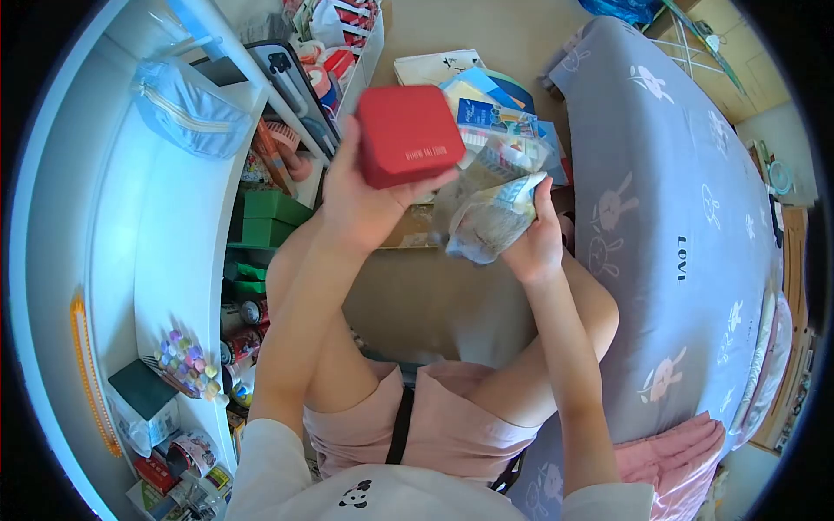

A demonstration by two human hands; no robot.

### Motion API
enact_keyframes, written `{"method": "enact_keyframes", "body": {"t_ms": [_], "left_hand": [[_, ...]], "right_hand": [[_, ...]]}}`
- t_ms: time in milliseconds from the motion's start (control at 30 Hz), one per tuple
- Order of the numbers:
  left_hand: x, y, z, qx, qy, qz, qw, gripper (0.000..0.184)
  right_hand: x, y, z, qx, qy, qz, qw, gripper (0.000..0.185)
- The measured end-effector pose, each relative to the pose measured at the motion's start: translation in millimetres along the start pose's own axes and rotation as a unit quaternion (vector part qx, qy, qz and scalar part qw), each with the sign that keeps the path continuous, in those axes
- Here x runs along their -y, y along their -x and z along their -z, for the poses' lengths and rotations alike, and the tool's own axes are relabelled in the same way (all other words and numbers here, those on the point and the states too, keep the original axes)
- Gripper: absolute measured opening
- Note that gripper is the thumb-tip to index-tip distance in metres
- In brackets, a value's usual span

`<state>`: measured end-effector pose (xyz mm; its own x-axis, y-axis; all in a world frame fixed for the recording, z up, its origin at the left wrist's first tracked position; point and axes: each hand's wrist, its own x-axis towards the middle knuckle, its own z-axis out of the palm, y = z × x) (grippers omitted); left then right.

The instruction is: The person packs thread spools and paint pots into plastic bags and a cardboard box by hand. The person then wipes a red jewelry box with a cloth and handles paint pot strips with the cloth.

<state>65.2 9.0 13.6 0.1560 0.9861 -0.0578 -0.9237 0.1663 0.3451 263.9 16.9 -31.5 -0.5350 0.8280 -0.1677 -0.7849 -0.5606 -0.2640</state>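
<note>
My left hand (354,208) is closed around a red square box (408,130) with rounded corners and small lettering on its side. It is raised above the floor in front of my knees. To the right, my right hand (534,247) grips a crumpled clear plastic bag (488,224) by its edge. Something pale shows through the bag, but I cannot make out what it is. Behind the bag lies a pile of papers with a blue booklet (495,117), partly covered by it. A cardboard edge (408,236) shows below the red box.
On the left, a white shelf (178,286) holds a light-blue zip pouch (191,108) and a bunch of colorful pens (187,363). Green boxes (271,217) sit in the compartment below. A bed with a grey rabbit-print sheet (651,217) borders the right, with pink cloth (673,456) on it.
</note>
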Motion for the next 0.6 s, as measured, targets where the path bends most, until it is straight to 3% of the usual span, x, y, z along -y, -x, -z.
{"method": "enact_keyframes", "body": {"t_ms": [67,133,200,233,367,400,433,467,533,600], "left_hand": [[14.4,-3.0,15.8,-0.013,-0.002,0.034,0.999,0.049],[33.5,-2.9,19.0,-0.150,-0.289,0.037,0.945,0.045],[40.8,0.7,23.1,-0.140,-0.295,0.055,0.944,0.054],[43.2,3.3,18.6,-0.143,-0.347,0.067,0.924,0.062],[60.3,9.5,22.6,-0.134,-0.484,0.084,0.860,0.081],[60.9,7.1,28.4,-0.134,-0.485,0.084,0.860,0.081],[60.0,1.5,36.5,-0.204,-0.445,0.016,0.872,0.075],[58.8,-6.3,47.8,-0.272,-0.398,-0.051,0.875,0.069],[26.6,-31.1,105.9,-0.283,-0.245,-0.009,0.927,0.054],[29.5,-32.1,108.8,-0.295,-0.265,-0.021,0.918,0.048]], "right_hand": [[-1.0,2.2,0.0,0.024,0.025,-0.005,0.999,0.050],[-3.1,2.2,-13.8,0.003,0.084,0.026,0.996,0.054],[-7.5,1.5,-13.4,-0.011,0.166,0.047,0.985,0.055],[-9.5,1.7,-12.6,-0.026,0.246,0.070,0.966,0.056],[-12.9,6.1,-4.7,-0.100,0.345,0.129,0.924,0.054],[-10.2,9.8,5.8,-0.096,0.401,0.079,0.907,0.052],[-8.6,13.9,3.6,-0.092,0.456,0.029,0.885,0.051],[-17.5,17.8,1.6,-0.126,0.445,0.054,0.885,0.047],[-24.0,25.2,-7.8,-0.094,0.410,0.027,0.907,0.045],[-12.9,27.1,-5.4,-0.129,0.395,0.072,0.907,0.044]]}}
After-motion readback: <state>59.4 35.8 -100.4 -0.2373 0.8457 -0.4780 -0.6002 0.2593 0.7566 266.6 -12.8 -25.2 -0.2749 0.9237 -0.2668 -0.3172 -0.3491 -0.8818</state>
